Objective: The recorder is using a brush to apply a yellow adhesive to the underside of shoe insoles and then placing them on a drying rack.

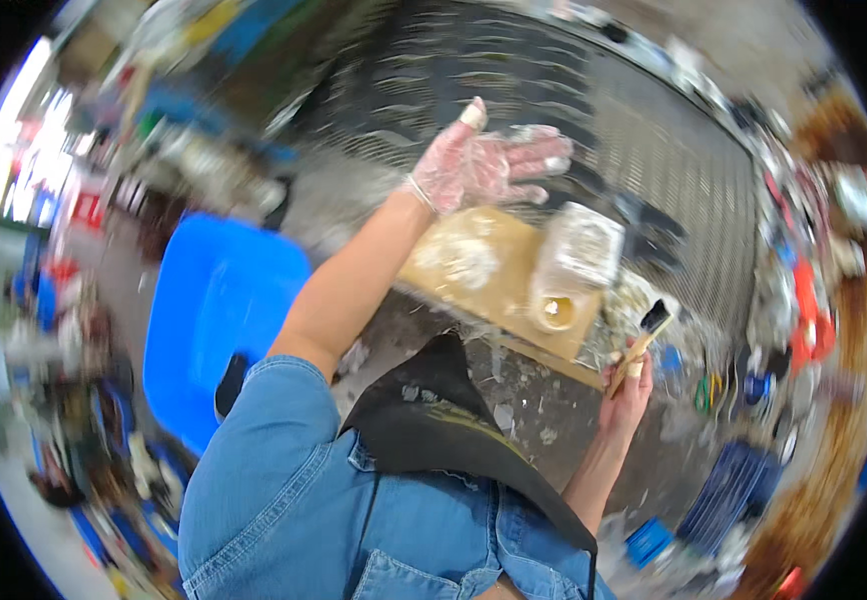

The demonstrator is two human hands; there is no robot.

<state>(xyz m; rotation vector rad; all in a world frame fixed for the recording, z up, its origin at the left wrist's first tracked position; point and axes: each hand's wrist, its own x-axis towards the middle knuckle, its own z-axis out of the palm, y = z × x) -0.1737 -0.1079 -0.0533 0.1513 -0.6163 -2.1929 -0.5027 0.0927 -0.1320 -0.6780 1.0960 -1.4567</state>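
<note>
My left hand [492, 165], in a thin clear plastic glove with whitish tips, is stretched out open with its fingers spread. It hovers above the far edge of a tan board [469, 250] smeared with white. My right hand [629, 385] is closed round the wooden handle of a brush [644, 345], its dark bristles pointing up and away. Just left of the brush, a white-coated, plastic-wrapped container [584, 245] stands on the board, with a round opening of yellowish liquid [557, 310] at its near side. Beyond lie rows of black, sole-shaped pieces [494, 85] on a mesh surface.
A big blue tub [219, 300] stands at my left, with a black, sole-like piece [232, 385] at its near side. To the right are a dark blue basket [729, 495], an orange-red object [809, 315] and clutter along a rusty brown edge [839, 440].
</note>
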